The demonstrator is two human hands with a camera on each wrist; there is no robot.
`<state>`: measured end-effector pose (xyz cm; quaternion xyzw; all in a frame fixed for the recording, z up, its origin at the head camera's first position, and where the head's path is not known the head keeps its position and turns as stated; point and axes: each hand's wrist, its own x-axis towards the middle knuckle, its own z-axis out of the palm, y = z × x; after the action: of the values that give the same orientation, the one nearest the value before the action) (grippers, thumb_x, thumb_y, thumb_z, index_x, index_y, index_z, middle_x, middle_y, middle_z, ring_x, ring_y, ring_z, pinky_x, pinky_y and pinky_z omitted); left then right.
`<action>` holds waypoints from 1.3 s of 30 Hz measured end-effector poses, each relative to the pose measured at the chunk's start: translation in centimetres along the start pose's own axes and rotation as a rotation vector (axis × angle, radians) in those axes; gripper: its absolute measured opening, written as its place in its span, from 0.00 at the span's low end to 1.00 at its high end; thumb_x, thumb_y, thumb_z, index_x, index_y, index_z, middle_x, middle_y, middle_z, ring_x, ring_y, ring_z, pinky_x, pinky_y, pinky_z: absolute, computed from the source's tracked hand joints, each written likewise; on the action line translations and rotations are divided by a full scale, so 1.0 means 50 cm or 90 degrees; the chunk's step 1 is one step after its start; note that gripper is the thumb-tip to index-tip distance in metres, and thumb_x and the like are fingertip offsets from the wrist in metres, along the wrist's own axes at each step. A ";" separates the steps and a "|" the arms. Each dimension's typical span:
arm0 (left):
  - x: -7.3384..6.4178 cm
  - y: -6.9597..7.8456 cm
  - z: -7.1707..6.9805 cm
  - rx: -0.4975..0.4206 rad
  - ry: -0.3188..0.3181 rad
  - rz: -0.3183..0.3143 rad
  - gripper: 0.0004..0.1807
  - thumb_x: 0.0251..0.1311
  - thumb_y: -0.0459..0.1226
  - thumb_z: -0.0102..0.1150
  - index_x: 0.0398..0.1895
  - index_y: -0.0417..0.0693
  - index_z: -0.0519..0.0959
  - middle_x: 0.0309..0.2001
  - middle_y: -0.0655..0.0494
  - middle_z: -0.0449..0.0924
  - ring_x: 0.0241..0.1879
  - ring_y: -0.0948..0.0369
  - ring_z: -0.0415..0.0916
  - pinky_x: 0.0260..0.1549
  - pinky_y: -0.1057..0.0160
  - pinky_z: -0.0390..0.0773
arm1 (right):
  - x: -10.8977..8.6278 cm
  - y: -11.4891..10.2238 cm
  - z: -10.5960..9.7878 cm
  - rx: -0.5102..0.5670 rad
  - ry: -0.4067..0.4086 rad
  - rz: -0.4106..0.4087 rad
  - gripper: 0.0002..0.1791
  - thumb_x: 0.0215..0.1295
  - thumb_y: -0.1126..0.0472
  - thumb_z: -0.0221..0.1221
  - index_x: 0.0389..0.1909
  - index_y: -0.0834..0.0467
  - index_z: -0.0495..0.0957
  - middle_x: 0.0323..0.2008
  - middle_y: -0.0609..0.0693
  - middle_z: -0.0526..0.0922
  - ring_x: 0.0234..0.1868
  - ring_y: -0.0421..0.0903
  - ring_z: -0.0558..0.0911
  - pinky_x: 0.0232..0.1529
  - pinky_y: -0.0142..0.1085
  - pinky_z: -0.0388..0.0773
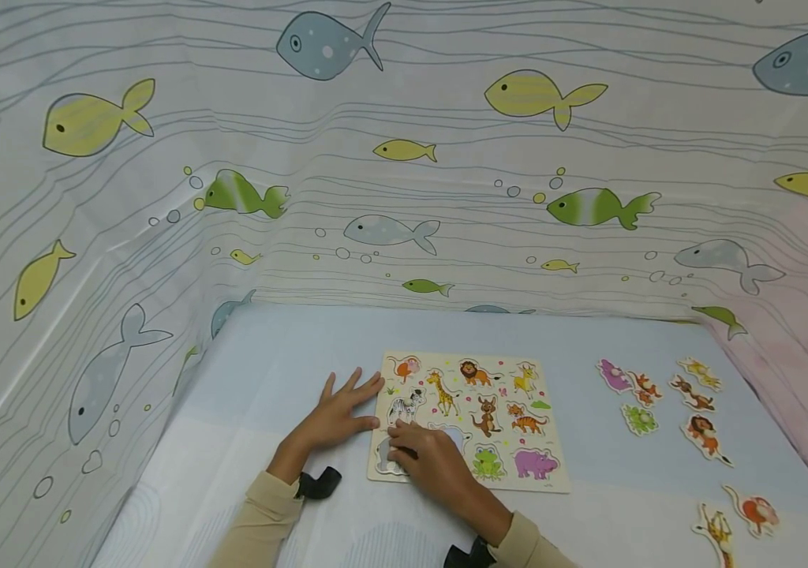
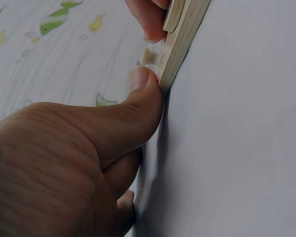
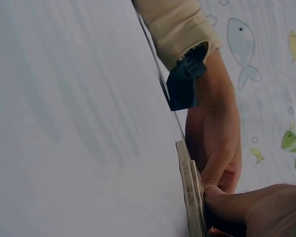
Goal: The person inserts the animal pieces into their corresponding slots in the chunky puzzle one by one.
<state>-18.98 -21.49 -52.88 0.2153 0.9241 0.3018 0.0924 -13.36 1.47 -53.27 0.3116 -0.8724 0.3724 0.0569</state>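
Observation:
A wooden puzzle board (image 1: 439,479) with coloured animal pictures lies on the table. My left hand (image 1: 336,414) rests along its left edge with fingers spread, the thumb (image 2: 147,81) touching the edge. Over the board's lower left, my right hand (image 1: 435,461) holds a grey animal puzzle piece (image 1: 384,459) with curled fingers. Its thumb (image 3: 219,195) is on the piece, which stands above the board face in the right wrist view. The fingers cover much of the piece. Just above it is the zebra (image 1: 407,405). A pale blue shape (image 1: 455,434) is partly hidden behind my right hand.
Loose animal pieces lie right of the board: a purple piece (image 1: 615,376), a frog (image 1: 640,420), a lion (image 1: 705,436), a monkey (image 1: 755,511), a giraffe (image 1: 716,532) and others. A fish-patterned sheet (image 1: 390,189) hangs behind the table (image 1: 290,339).

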 end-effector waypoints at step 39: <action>0.001 0.002 0.001 0.012 0.003 -0.008 0.41 0.62 0.49 0.64 0.77 0.51 0.60 0.78 0.54 0.56 0.80 0.44 0.41 0.74 0.33 0.25 | -0.002 0.000 -0.001 -0.018 -0.053 0.003 0.16 0.65 0.58 0.66 0.52 0.58 0.85 0.56 0.48 0.85 0.66 0.47 0.78 0.64 0.43 0.78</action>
<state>-18.98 -21.39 -52.85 0.2095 0.9286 0.2927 0.0901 -13.28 1.57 -53.28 0.3235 -0.8800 0.3469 0.0243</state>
